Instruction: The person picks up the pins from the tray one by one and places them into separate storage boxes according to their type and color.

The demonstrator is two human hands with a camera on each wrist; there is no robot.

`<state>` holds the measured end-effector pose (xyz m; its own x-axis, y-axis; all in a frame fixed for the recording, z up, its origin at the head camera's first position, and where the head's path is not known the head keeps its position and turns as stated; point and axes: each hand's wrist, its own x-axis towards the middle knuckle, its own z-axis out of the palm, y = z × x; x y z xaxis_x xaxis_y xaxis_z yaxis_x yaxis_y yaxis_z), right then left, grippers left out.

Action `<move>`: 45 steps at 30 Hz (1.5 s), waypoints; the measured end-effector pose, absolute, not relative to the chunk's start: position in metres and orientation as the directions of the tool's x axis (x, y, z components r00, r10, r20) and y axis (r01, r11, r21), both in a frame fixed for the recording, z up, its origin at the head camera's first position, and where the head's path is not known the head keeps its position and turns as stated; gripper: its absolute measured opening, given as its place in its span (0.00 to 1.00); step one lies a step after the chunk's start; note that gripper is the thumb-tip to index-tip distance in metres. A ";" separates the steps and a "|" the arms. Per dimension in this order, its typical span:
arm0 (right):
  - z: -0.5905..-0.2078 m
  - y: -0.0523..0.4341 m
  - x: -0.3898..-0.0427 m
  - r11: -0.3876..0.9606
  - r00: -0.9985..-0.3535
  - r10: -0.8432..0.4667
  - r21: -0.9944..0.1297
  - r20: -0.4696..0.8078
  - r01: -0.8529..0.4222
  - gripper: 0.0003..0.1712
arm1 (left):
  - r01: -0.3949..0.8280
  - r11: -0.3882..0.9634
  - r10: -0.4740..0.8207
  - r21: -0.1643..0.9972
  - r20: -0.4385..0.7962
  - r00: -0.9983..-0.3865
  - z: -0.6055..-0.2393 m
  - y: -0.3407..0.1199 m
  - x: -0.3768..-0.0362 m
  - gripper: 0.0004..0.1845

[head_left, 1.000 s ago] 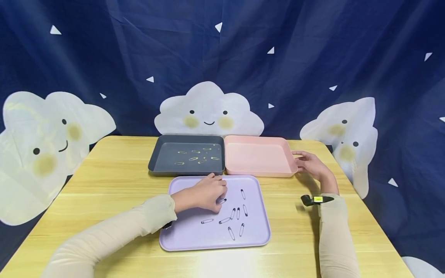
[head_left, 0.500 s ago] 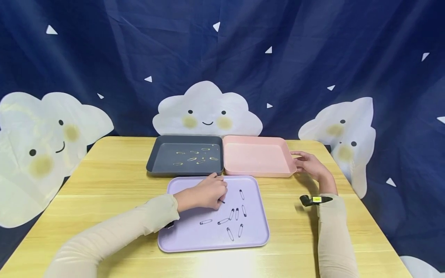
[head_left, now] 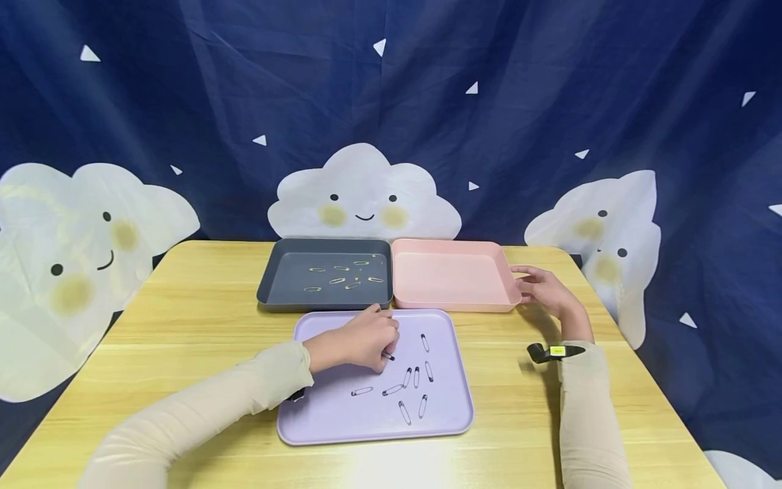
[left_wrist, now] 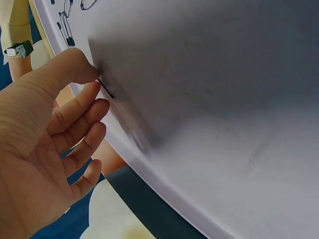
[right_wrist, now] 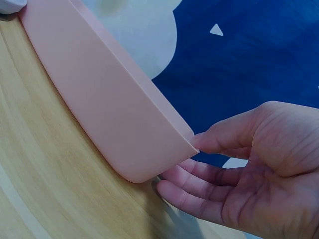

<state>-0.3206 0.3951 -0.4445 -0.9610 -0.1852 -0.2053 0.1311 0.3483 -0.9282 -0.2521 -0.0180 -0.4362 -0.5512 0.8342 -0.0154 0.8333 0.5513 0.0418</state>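
Note:
Over the lilac tray point(head_left: 330, 424), my left hand point(head_left: 360, 339) pinches a black safety pin point(left_wrist: 106, 89) between thumb and index finger, its other fingers loosely bent. Only the pin's dark end shows clearly. Several black safety pins point(head_left: 407, 412) lie scattered on the tray's right half and lower middle. At the right end of the pink tray point(head_left: 455, 272), my right hand point(head_left: 548, 293) touches the outer wall. In the right wrist view its thumb point(right_wrist: 219, 137) meets the rim at the corner, while the relaxed fingers point(right_wrist: 192, 199) lie lower beside the wall.
A dark grey tray point(head_left: 287, 272) holding several gold safety pins point(head_left: 337, 280) stands left of the pink one, side by side behind the lilac tray. The wooden table point(head_left: 201, 319) ends at a blue cloud-print curtain point(head_left: 342, 88).
The pin at my left fingertips has tilted slightly; the hand has barely moved. My right hand keeps its place at the pink tray. The whole head view has shifted a little.

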 end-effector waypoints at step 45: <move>-0.445 0.398 -0.321 0.326 -0.958 -0.187 -0.934 -0.216 0.147 0.33 | 0.870 0.491 0.868 -0.040 -0.063 -0.492 -0.434 -0.012 -0.261 0.12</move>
